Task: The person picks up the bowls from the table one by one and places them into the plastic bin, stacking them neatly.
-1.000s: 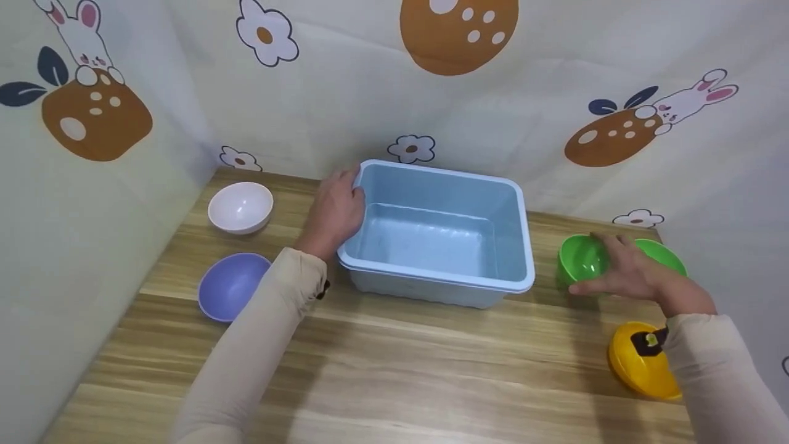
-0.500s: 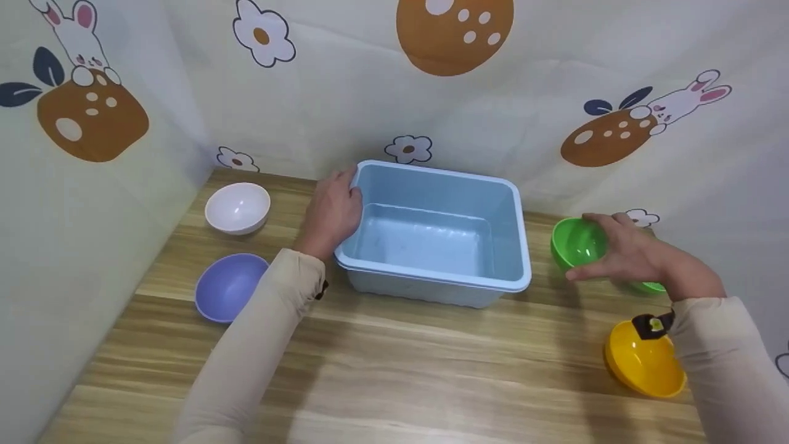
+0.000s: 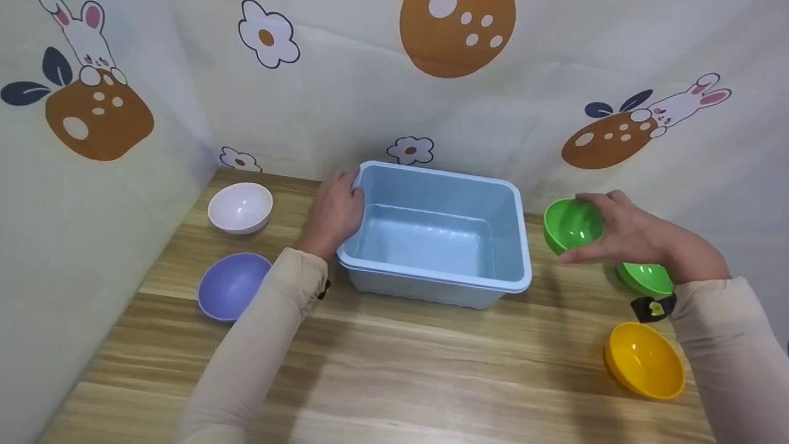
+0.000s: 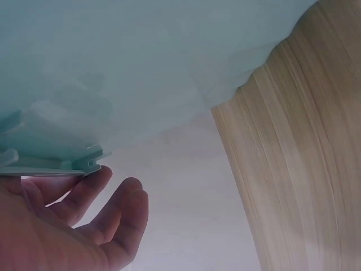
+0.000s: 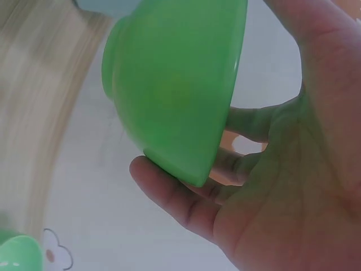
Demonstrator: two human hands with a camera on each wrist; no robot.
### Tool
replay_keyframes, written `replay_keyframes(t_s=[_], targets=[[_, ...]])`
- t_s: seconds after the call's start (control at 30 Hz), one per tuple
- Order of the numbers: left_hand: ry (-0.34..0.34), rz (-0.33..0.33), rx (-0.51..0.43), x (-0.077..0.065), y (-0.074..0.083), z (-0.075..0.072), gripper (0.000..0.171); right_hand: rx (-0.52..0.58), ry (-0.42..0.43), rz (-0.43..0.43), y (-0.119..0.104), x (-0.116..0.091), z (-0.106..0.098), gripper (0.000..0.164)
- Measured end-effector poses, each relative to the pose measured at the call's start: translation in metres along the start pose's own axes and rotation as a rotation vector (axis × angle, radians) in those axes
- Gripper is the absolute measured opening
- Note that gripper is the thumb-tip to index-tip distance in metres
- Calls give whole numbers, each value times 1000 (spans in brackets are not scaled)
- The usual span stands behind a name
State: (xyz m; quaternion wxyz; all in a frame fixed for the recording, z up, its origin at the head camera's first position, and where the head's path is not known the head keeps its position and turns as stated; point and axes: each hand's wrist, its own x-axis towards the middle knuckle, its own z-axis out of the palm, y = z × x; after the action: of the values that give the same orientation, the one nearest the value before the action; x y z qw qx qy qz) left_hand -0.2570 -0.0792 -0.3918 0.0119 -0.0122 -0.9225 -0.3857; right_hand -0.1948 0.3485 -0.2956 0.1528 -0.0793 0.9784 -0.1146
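My right hand (image 3: 635, 231) holds a green bowl (image 3: 568, 225) by its rim, raised over the table at the right of the bin. In the right wrist view the bowl (image 5: 175, 84) is tipped on its side, with fingers (image 5: 175, 195) against its outside. At the left end of a light blue plastic bin (image 3: 431, 280), my left hand (image 3: 336, 213) grips the rim. From below, the left wrist view shows the fingers (image 4: 121, 220) curled under the bin's edge (image 4: 51, 171). The bin's bare floor shows in the head view.
A second green bowl (image 3: 644, 279) lies partly hidden behind the right wrist. Nearer stands a yellow bowl (image 3: 647, 361), beside the right sleeve. On the left are a white bowl (image 3: 240, 208) and a purple bowl (image 3: 231, 287). A patterned cloth (image 3: 345, 80) hangs behind the wooden table (image 3: 394, 370).
My right hand has lifted the green bowl off the table, up and slightly left, uncovering part of the second green bowl. The left hand and the bin have stayed in place.
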Motion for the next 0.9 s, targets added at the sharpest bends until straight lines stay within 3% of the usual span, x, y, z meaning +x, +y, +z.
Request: replay_keyframes(t_s=[0.27, 0.9], targets=[[1, -14, -42, 0, 0, 0, 53, 21, 2, -25, -19, 5, -6, 118], [-12, -39, -15, -1, 3, 0, 53, 7, 6, -133, -59, 23, -20, 112]])
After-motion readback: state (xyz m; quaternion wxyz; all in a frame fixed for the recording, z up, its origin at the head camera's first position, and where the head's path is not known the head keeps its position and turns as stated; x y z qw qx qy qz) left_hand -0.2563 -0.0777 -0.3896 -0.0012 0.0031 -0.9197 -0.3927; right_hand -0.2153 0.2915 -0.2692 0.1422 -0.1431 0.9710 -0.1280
